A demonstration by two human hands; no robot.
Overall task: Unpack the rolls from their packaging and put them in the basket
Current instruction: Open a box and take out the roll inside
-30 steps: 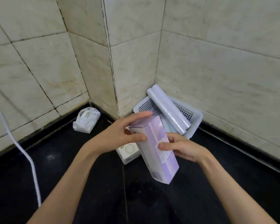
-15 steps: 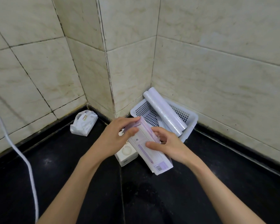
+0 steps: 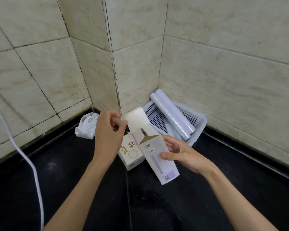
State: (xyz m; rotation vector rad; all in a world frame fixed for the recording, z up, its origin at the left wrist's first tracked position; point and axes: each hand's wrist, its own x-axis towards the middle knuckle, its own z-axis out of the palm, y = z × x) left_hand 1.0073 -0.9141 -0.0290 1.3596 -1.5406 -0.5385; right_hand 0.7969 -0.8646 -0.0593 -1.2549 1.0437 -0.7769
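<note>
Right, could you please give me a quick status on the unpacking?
Left hand pulling the roll from the opened box. Right hand holding box. One roll already in basket. Nothing blocking.

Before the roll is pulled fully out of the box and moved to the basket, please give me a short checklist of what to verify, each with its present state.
1. Box flap open: ok. The box top is open and the roll sticks out of it.
2. Box held firmly: ok. The right hand holds its side.
3. Roll gripped: ok. The left hand pinches its edge with the fingertips.
4. Roll free of the box: not ok. Its lower part is inside.
5. Room in the basket: ok. One long roll lies across it, with open mesh to its left.
6. Path to basket: ok. Nothing stands between.
</note>
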